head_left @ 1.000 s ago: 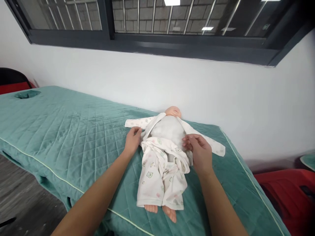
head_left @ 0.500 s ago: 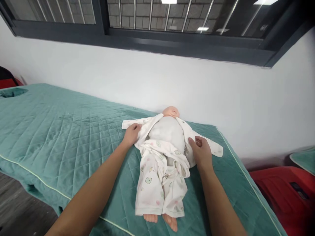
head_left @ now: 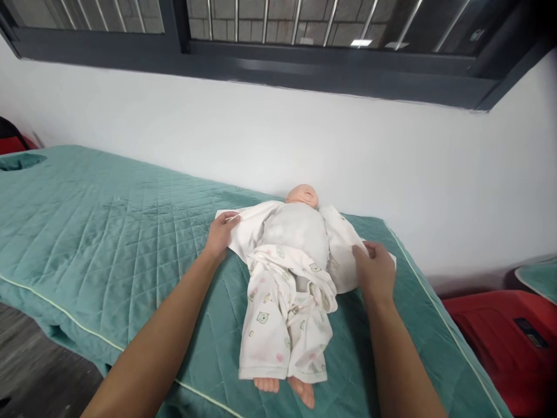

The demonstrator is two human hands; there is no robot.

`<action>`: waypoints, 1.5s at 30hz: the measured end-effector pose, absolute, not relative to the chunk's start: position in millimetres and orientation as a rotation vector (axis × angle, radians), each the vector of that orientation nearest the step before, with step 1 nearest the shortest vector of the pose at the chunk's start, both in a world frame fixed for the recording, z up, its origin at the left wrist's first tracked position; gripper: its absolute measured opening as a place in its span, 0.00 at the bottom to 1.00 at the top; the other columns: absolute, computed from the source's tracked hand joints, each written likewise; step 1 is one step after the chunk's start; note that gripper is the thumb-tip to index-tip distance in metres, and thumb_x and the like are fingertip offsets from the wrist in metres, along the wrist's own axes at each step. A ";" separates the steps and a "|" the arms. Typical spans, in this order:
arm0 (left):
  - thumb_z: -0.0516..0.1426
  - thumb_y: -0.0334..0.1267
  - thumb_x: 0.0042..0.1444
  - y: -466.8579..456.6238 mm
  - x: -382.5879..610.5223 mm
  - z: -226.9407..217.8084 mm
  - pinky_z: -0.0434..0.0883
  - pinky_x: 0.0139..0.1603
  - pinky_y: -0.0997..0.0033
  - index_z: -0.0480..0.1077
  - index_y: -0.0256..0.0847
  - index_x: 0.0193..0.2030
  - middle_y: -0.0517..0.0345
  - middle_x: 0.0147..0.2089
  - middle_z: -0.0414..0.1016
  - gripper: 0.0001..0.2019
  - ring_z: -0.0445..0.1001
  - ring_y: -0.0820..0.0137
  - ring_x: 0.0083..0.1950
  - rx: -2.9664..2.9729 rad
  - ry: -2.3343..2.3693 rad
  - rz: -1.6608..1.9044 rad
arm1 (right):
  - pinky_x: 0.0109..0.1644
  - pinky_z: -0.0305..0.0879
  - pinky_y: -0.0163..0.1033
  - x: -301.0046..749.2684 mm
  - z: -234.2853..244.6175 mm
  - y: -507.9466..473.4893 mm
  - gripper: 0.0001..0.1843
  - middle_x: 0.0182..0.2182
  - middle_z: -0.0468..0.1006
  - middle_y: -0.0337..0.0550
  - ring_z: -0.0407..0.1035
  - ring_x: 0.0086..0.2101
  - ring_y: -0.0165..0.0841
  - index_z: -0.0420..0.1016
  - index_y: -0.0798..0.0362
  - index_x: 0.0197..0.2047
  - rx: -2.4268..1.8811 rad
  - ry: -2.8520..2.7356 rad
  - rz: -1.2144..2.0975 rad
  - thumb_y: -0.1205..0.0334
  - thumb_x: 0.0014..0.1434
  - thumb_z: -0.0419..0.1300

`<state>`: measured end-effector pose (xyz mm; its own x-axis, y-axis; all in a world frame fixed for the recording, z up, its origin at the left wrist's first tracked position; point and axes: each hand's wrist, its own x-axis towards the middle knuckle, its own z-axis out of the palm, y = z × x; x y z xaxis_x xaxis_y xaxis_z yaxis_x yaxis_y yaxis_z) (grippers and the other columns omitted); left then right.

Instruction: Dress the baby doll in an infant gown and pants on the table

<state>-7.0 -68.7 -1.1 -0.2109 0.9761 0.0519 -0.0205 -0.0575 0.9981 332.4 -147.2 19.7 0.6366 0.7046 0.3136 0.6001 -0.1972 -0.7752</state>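
A baby doll (head_left: 302,196) lies on its back, head towards the wall and bare feet towards me. Its white cloth torso (head_left: 296,228) shows between the spread front panels of a white baby jacket (head_left: 343,244). Patterned baby trousers (head_left: 264,319) cover the legs, their waist bunched at the hips. My left hand (head_left: 223,233) pinches the jacket's left panel and holds it out to the side. On the other side, my right hand (head_left: 375,268) has its fingers closed on the right panel. Both panels are folded outward over the sleeves, plain inner side up.
The doll rests on a massage bed with a green quilted cover (head_left: 122,232), which has a face hole (head_left: 21,161) at the far left. Behind it stand a white wall (head_left: 174,122) and a dark window frame (head_left: 278,67). A red plastic object (head_left: 491,342) sits off the right edge.
Both hands have moved outward, left hand to the left and right hand to the right, pulling the jacket panels wider apart and turning their inner sides up. The doll lies as before.
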 end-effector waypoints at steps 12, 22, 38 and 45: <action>0.56 0.37 0.56 -74.9 -18.9 -14.3 0.65 0.40 0.65 0.73 0.45 0.47 0.55 0.39 0.72 0.12 0.71 0.62 0.40 1.566 2.102 1.273 | 0.43 0.64 0.44 336.9 33.3 -169.6 0.20 0.44 0.74 0.49 0.69 0.39 0.39 0.73 0.52 0.47 -2.028 -1.339 -0.076 0.67 0.51 0.54; 0.61 0.43 0.55 -102.0 22.7 10.8 0.65 0.38 0.70 0.76 0.40 0.35 0.60 0.30 0.72 0.09 0.68 0.70 0.33 1.741 1.233 1.302 | 0.39 0.61 0.41 258.7 46.1 -184.0 0.09 0.28 0.72 0.40 0.64 0.32 0.33 0.73 0.50 0.31 -1.251 -1.896 0.411 0.60 0.63 0.59; 0.65 0.46 0.54 -111.5 9.8 36.4 0.65 0.44 0.71 0.76 0.41 0.37 0.58 0.43 0.66 0.11 0.67 0.69 0.44 1.938 0.634 0.615 | 0.47 0.58 0.44 245.6 69.3 -195.1 0.06 0.33 0.77 0.35 0.66 0.36 0.33 0.76 0.46 0.37 -1.354 -2.201 0.764 0.57 0.57 0.67; 0.64 0.46 0.55 -112.4 10.2 36.5 0.64 0.45 0.71 0.76 0.43 0.42 0.57 0.46 0.64 0.11 0.66 0.68 0.48 1.976 0.629 0.595 | 0.45 0.66 0.39 242.7 62.9 -200.1 0.11 0.43 0.73 0.40 0.67 0.44 0.35 0.72 0.46 0.44 -1.330 -1.899 1.078 0.61 0.57 0.64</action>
<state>10.2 -112.4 36.5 0.7499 0.6444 0.1498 0.1847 -0.4213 0.8879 242.7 -200.1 62.9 -0.3375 0.9413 0.0076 0.4758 0.1776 -0.8614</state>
